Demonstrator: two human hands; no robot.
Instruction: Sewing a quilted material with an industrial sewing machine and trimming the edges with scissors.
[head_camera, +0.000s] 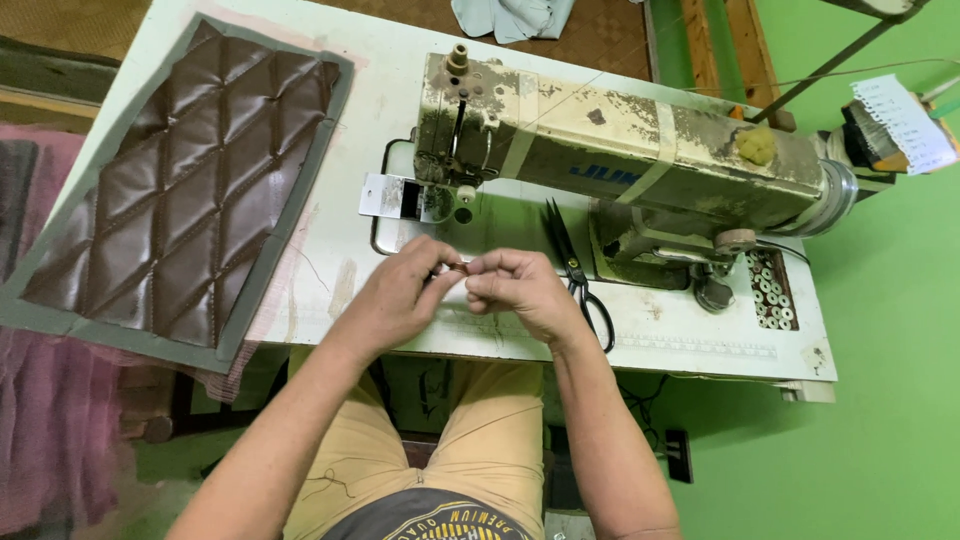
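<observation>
My left hand (400, 290) and my right hand (518, 288) meet over the front of the white sewing table (330, 260). Between their fingertips they pinch a small round metal part (456, 268), likely a bobbin; it is mostly hidden by fingers. A worn cream sewing machine (620, 160) stands just behind the hands, its needle end at the left. Black scissors (575, 270) lie on the table right beside my right hand.
A brown quilted leather panel with a grey border (190, 190) lies on the table's left part, hanging over the edge. A tray of several bobbins (772, 290) sits at the right. Pink cloth (50, 400) hangs at far left. Green floor lies to the right.
</observation>
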